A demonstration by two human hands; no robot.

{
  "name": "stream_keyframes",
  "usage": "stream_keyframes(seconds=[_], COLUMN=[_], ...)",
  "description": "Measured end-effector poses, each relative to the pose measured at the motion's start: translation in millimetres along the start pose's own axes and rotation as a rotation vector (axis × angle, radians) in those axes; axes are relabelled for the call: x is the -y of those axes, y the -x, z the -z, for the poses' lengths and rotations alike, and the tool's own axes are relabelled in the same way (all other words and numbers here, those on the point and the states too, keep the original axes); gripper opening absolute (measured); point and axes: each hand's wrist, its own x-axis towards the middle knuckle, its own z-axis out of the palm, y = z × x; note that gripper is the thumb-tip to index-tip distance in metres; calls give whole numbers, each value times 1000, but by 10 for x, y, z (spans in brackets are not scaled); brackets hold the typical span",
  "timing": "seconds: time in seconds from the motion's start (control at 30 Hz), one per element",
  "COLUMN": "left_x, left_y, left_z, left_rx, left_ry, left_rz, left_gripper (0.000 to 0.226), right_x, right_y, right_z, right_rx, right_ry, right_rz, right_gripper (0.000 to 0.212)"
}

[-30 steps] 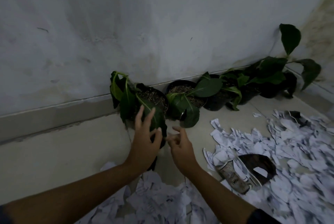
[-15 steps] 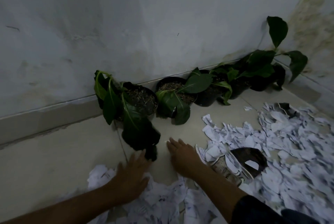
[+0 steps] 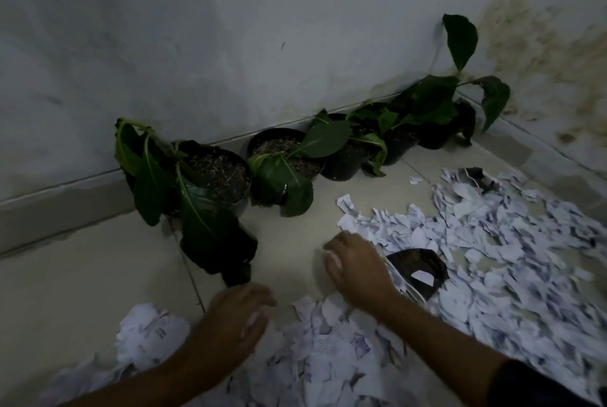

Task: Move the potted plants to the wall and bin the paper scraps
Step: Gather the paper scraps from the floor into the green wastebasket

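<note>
Both hands are down in the paper scraps [image 3: 492, 242]: left hand [image 3: 235, 318] and right hand [image 3: 356, 267] each curl round white bits. Potted plants [image 3: 282, 163] line the wall [image 3: 230, 45], so binning seems underway; next comes gathering fuller handfuls

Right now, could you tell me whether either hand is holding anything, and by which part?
The right hand seems to pinch a paper scrap under its fingertips. The left hand rests on the scraps; any hold there cannot be told.
</note>
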Motion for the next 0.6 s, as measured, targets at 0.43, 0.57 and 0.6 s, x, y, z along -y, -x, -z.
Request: stream_keyframes(seconds=[0.43,0.57,0.6], left_x=[150,98,69], left_y=[236,177,168], left_z=[220,116,73], left_rx=[75,198,300], left_ry=[-217,-136,-111], left_rz=[15,137,189], left_gripper=[38,63,75], right_x=[-888,-528,-416], right_y=[-856,-586,-470], right_z=[-330,-264,-219], right_rx=[556,672,733], right_ry=[83,-62,-40], right_rz=[-220,-184,-143], right_gripper=[67,72,71])
